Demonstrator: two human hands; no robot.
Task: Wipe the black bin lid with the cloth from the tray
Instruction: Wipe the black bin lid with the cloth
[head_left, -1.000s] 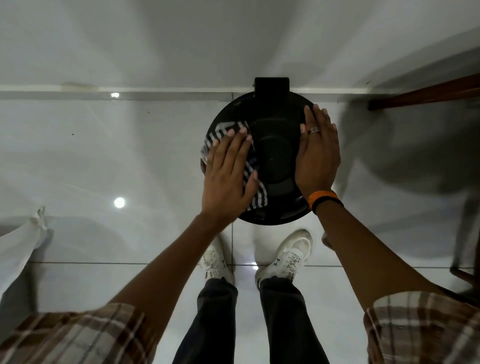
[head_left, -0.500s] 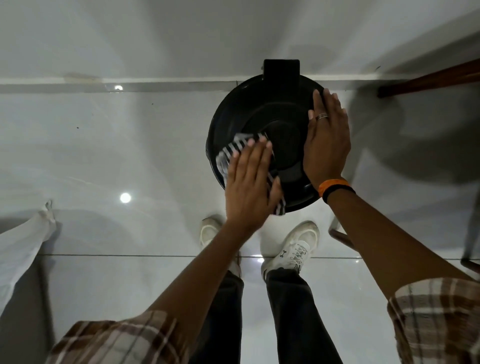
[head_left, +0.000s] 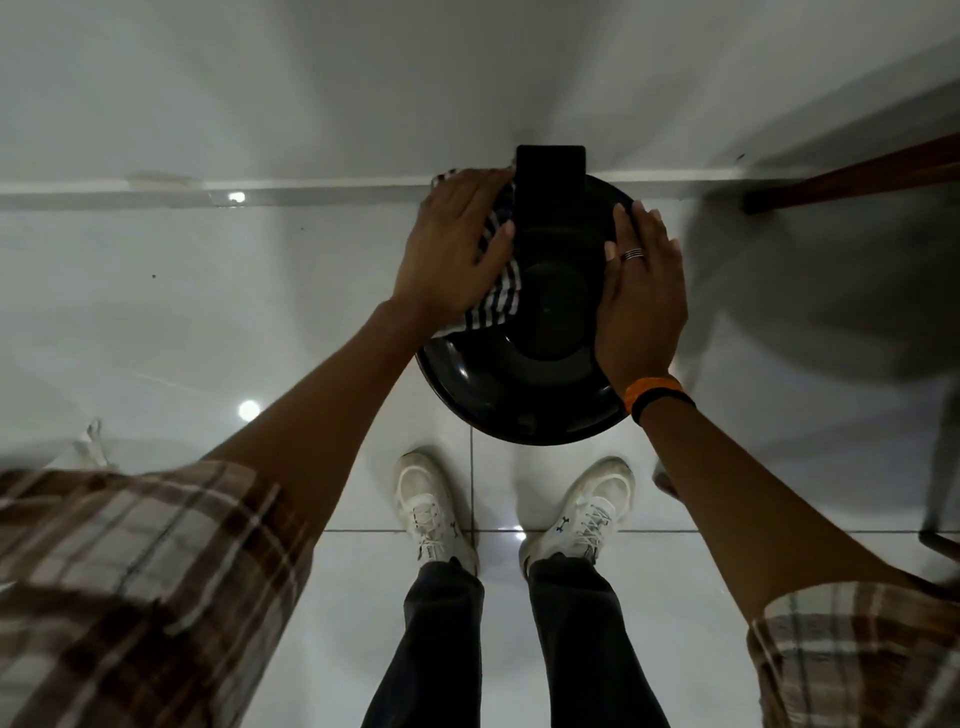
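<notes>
A round black bin lid (head_left: 524, 400) lies below me, glossy, with a raised black hinge block (head_left: 550, 176) at its far edge. My left hand (head_left: 454, 244) presses a black-and-white striped cloth (head_left: 496, 301) flat on the lid's far left side, next to the hinge block. The cloth sticks out beneath the palm and past the fingertips. My right hand (head_left: 644, 301) rests flat on the lid's right side, fingers spread, holding nothing; it wears a ring and an orange and black wristband.
The bin stands on white glossy floor tiles (head_left: 208, 312) against a white wall (head_left: 311, 78). A dark wooden furniture leg (head_left: 852, 176) juts in at the right. My white shoes (head_left: 431, 509) stand just in front of the bin. A pale fabric edge (head_left: 88, 447) shows at left.
My left hand has slid the cloth from the lid's near left part up to the far left edge beside the hinge block. My right hand has stayed flat on the right side.
</notes>
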